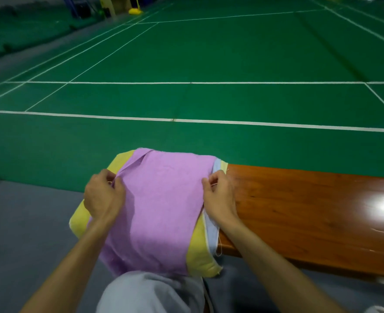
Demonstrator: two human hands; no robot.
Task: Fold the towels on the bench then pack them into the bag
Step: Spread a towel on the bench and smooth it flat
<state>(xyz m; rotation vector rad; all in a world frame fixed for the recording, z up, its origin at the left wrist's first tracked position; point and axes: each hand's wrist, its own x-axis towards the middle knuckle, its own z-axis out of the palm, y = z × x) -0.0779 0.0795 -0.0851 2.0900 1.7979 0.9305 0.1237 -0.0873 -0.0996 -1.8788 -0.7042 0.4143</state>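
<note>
Your left hand (104,195) pinches the purple towel (161,199) at its left edge and your right hand (219,196) pinches the right edge, each grip clamped on the cloth. That towel lies spread over a yellow towel (201,251) and a pale blue towel (212,229) at the left end of the worktop (310,211).

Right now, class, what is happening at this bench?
A person's left hand and right hand each pinch a side edge of the purple towel. It lies spread on top of a yellow towel and a pale blue towel at the end of the wooden bench. No bag is in view.
</note>
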